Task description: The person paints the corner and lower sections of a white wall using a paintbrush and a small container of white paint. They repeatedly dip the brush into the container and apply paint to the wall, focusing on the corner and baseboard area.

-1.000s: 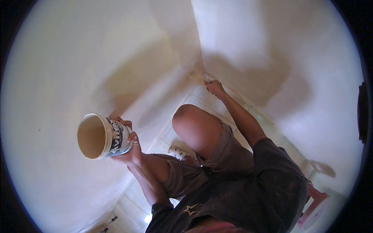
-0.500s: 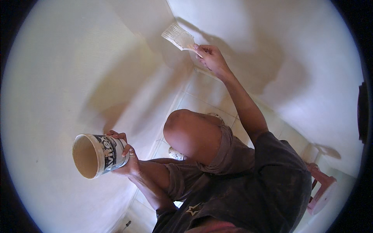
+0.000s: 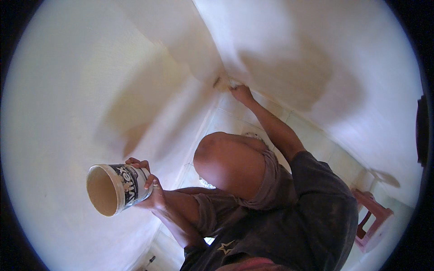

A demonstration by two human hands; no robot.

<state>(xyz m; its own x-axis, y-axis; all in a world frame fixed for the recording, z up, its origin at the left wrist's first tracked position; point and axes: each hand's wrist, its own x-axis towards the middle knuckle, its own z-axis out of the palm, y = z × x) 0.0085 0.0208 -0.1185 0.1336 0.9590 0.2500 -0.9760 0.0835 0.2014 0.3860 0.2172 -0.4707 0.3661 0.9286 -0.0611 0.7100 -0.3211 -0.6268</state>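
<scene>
1. Nearest, dressed in a black shirt and brown shorts, squatting low with a bare knee raised between the arms; probably crouched like this to bring the foot of the walls within comfortable reach.
2. Holding a white bucket in the left grip, out to the left of the raised knee and apart from it. Clasped around the outer side, with fingers bent over the bucket's wall rather than hooked on the rim; likely done to take the weight from behind.
3. Tipped well over, with the round mouth facing left, away from the palm; presumably angled to leave the opening free of fingers. Too dim inside to judge any contents.
4. Reaching forward past the knee with the right grip, curled tight around the handle of a pale brush, with most of that handle hidden.
5. Placing the brush just beyond the knuckles, to the left of the right grip, low in the corner between the left wall and the right wall. Blurred, pale against pale; no telling the extent of bristle contact. Probably held short for control in so tight a spot.
6. Visible farther out: a tiled floor below the corner; off to the right, well apart from both grips, a pink stool.
</scene>
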